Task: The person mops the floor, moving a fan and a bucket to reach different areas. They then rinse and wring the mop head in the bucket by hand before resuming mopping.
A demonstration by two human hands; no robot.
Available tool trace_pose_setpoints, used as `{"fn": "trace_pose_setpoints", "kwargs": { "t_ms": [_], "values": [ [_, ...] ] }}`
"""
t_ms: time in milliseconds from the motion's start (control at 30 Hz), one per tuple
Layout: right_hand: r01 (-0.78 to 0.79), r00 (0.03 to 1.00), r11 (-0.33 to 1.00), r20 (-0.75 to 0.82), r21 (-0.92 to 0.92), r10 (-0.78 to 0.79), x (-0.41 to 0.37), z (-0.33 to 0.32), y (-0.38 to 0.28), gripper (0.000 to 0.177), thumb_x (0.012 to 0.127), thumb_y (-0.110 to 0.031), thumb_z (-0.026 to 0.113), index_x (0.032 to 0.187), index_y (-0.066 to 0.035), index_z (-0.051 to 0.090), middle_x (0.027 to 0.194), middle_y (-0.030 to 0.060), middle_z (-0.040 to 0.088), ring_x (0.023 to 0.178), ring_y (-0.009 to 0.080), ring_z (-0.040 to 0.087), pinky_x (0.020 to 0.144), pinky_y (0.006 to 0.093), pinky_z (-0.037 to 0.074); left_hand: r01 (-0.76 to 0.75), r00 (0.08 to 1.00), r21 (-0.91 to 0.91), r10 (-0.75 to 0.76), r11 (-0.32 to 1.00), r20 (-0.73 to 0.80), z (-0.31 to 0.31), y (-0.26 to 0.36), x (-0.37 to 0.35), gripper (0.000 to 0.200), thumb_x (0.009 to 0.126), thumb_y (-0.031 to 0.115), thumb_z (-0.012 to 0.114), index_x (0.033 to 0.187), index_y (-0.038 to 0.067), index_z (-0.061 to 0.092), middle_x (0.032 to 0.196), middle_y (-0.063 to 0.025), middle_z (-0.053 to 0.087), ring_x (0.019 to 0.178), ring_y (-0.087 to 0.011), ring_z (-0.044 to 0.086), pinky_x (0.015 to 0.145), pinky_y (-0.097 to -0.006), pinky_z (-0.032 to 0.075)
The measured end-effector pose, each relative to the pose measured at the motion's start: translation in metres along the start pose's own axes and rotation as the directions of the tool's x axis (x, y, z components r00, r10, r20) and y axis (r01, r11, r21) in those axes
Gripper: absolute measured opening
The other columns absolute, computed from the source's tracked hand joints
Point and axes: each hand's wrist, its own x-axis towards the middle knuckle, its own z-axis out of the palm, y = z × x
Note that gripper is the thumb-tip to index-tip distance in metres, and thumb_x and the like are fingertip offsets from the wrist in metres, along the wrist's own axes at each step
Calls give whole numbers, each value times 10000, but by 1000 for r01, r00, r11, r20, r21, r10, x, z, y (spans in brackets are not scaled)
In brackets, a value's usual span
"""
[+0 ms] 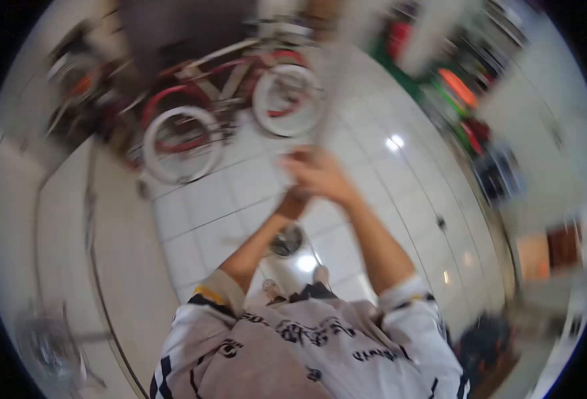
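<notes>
Both of my hands are raised in front of my body, close together and blurred by motion. My right hand (317, 174) is closed round a long, thin, pale pole (333, 80), which runs up and away as a faint streak. Just below it and partly hidden behind it, my left hand (296, 198) is closed at the same spot. The kind of tool at the pole's end does not show. Beneath my wrists, a dark round thing (287, 240) appears close to my feet.
Ahead on white floor tiles (233, 193) stands a red bicycle (230, 86) with white tyres. A pale cabinet (124, 219) lines the left, with a fan (48, 349) beyond it. Along the right are a clear box (498, 176), orange and green items (458, 90) and a dark bag (486, 346).
</notes>
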Motion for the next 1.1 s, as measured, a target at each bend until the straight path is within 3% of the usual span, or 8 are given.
{"fn": "trace_pose_setpoints", "kwargs": {
  "t_ms": [133,200,300,500,600,867,900,1100],
  "values": [
    [24,998,756,31,654,-59,-8,-5,28,259,814,-131,557,650,-124,356,488,-45,277,398,63,267,365,234,208,184,937,-89,-147,979,317,-1,17,4,542,763,485,554,609,-34,522,497,-119,495,479,-209,448,494,-378,381],
    [26,931,723,-281,690,235,13,32,50,213,870,-147,499,691,-109,392,472,-56,261,381,44,250,342,216,206,-4,909,-26,-7,1000,-416,57,-31,-8,380,725,376,621,605,24,545,719,-135,577,662,-267,556,564,-373,429],
    [183,950,856,-312,483,-27,28,60,36,212,887,-216,488,725,-98,417,468,-56,275,377,44,248,349,218,232,421,603,-273,-492,865,-628,29,23,-9,319,697,338,635,654,27,577,772,-161,590,723,-315,569,610,-381,461],
    [94,876,636,239,766,-418,19,-21,-8,345,869,-293,521,648,-109,332,435,-21,317,342,76,257,340,241,210,500,866,-125,-498,857,49,-47,112,-4,395,648,354,668,818,4,599,766,-191,594,743,-346,576,666,-389,467],
    [172,984,755,-84,633,-154,33,2,30,328,876,-272,514,644,-90,370,433,-21,301,344,71,248,332,239,202,-74,987,127,91,989,-136,-30,45,-16,490,678,373,660,961,-8,537,960,-216,550,941,-313,530,773,-400,428],
    [233,950,817,-302,528,-75,55,-7,4,414,848,-168,506,1176,70,424,477,-31,277,394,47,283,352,220,198,568,789,466,-287,679,-544,-138,-128,-346,412,801,292,588,1110,34,503,1062,-115,555,1002,-241,503,849,-336,415],
    [250,944,816,-319,521,-85,51,-2,2,483,841,-145,501,1249,73,362,491,-33,274,402,44,291,355,216,202,481,349,-447,-632,754,-692,-168,-69,-374,384,777,240,610,1095,48,514,974,-62,593,923,-181,538,782,-326,448],
    [163,911,913,-412,373,5,112,21,77,401,865,-155,403,1244,-29,432,552,-6,317,463,81,341,390,220,264,-6,-378,-518,-481,856,-791,-398,-26,-603,196,872,220,438,772,57,485,632,-42,485,551,-145,487,495,-284,427]
  ]
}}
